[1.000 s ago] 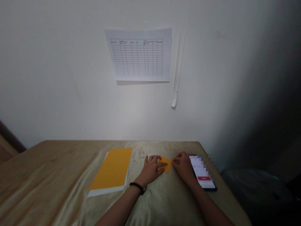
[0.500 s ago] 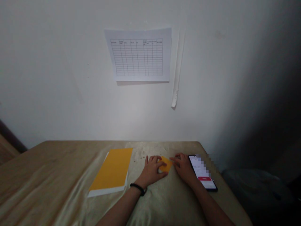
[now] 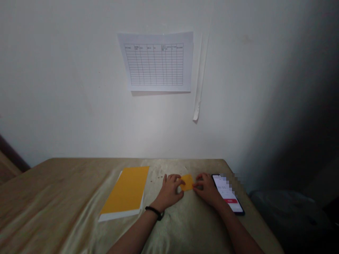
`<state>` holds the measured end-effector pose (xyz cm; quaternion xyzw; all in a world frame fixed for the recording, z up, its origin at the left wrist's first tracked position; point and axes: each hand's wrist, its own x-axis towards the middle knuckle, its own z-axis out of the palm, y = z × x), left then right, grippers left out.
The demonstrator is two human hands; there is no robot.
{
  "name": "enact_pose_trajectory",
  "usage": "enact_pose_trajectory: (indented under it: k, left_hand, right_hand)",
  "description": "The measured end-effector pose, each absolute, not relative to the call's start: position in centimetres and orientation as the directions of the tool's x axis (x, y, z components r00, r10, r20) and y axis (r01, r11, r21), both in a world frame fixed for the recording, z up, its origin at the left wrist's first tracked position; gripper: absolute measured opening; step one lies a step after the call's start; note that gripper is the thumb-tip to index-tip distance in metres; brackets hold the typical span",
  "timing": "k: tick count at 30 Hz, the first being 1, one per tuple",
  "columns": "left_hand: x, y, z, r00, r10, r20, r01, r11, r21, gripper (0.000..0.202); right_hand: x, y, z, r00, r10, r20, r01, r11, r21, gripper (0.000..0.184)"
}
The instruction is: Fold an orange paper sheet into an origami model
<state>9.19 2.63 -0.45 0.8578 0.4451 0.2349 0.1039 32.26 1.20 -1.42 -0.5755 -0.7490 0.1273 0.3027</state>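
Evidently small, four-sided yellow paper piece (image 3: 187,182): lies between the left and right fingers, roughly flat on the worktop (image 3: 185,229).
Left hand (image 3: 169,191): fingers bent and loosely spread, the thumb well apart from the index; one fingertip overlaps the piece's left part and seems to rest on it without pinching.
Right hand (image 3: 208,190): fingers curled at the piece's right edge, thumb and index close together; whether they pinch the paper or only touch it, I cannot tell.
Paper's body: likely very light, thin and bendable, ready to take a crease and easy to crumple or tear if tugged; the number of layers is too small to make out.
Shiny beige cloth cover (image 3: 66,183): wrinkled and probably soft and slick beneath the fingers, so the piece may skid unless held down.
Paper's edges: the right edge, by the right fingers, looks best for a light thumb-and-index pinch, with flat pressure from the left fingers steadying the opposite side.
Large yellow sheet (image 3: 127,190): well apart, left of the left fingers, with a white sheet (image 3: 120,214) showing beneath.
Dark-edged phone with a lit screen (image 3: 225,194): just to the right of the right hand.
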Motion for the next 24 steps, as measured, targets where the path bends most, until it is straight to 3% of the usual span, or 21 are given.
enact_pose_trajectory:
  k: [7,13,20,24]
  left_hand:
    - [9.0,3.3,-0.2,0.427,0.859,0.282,0.742,-0.511,0.434,0.027]
    - [9.2,3.2,-0.2,0.386,0.869,0.31,0.769,-0.489,0.411,0.021]
    - [9.8,3.0,-0.7,0.391,0.874,0.287,0.816,-0.474,0.332,0.018]
    - [10.2,3.0,-0.5,0.381,0.885,0.27,0.844,-0.451,0.289,0.021]
  right_hand:
    - [31.9,0.8,-1.5,-0.205,0.95,0.234,0.699,0.31,-0.645,0.006]
    - [31.6,0.7,-1.7,-0.243,0.946,0.213,0.691,0.323,-0.646,0.007]
    - [32.3,1.5,-1.6,-0.067,0.962,0.263,0.744,0.224,-0.63,0.009]
    - [32.5,1.6,-1.4,-0.062,0.97,0.237,0.745,0.203,-0.636,0.007]
